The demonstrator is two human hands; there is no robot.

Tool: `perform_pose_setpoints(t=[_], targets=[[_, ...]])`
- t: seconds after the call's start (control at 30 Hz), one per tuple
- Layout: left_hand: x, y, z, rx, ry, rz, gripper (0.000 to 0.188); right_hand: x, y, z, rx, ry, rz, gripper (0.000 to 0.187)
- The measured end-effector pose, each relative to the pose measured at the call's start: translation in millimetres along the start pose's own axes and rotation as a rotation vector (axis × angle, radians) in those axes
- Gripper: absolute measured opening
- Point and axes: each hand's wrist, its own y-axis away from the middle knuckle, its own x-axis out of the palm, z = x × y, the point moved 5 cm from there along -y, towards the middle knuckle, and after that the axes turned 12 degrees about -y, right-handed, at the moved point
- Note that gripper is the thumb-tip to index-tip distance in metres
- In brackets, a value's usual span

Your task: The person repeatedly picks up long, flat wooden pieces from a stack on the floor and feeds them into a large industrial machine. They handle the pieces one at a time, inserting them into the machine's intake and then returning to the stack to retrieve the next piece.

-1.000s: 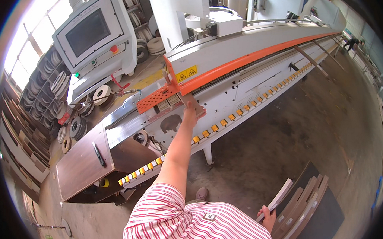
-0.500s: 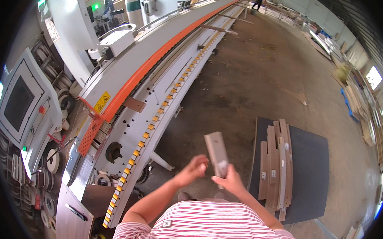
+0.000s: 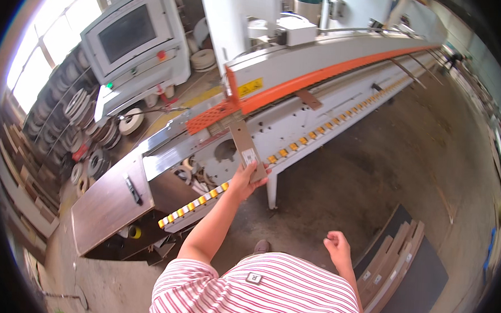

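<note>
My left hand (image 3: pixel 245 181) is closed round the lower end of a brown board strip (image 3: pixel 243 142). A white label sticks to the strip near my fingers, and a small hole shows near its far end. The strip is held up in front of the grey machine bed (image 3: pixel 274 127), its far end near the orange perforated guard (image 3: pixel 213 117). On the right, my right hand (image 3: pixel 338 249) hangs loosely curled beside my body, with nothing visible in it. Another brown strip (image 3: pixel 309 99) lies farther along the machine, partly under its orange edge.
A row of yellow rollers (image 3: pixel 304 141) lines the machine's near edge. A marker-like black tool (image 3: pixel 133 189) lies on a wood-toned panel (image 3: pixel 100 211) at the left. Behind stands a control console (image 3: pixel 130 34). Stacked brown strips (image 3: pixel 391 263) rest on a dark board (image 3: pixel 423 287) at the lower right.
The strip has passed from my right hand to my left and moved left to the machine. My right hand has drawn away, and the view has turned left.
</note>
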Motion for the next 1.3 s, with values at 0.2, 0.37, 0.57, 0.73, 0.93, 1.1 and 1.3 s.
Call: perform_pose_setpoints(t=[0.2,0.37,0.57,0.73,0.93,1.1,1.3], targets=[[-88,-59,-21,0.002,0.077,-0.157,0.027,-9,14,-19,0.151,-0.063,-0.033,0.019],[-120,-96,-22,0.078,0.132,-0.241,0.028,-9,15,-13,0.185,-0.047,-0.026,0.018],[-127,-122,-32,0.056,0.166,-0.368,0.036,-10,12,-17,0.213,0.007,-0.003,0.017],[-115,-129,-36,-0.001,0.084,-0.445,0.041,-8,4,-12,0.248,0.025,0.020,0.016],[-107,-154,-30,-0.003,0.090,-0.442,0.045,-7,-3,-23,0.290,0.023,0.036,0.015],[-75,-208,-21,-0.023,0.033,-0.382,0.045,-19,9,-42,0.370,0.024,-0.021,0.014],[-97,-304,8,0.097,-0.232,-0.004,0.032,-57,69,-109,0.342,0.068,-0.165,0.015]])
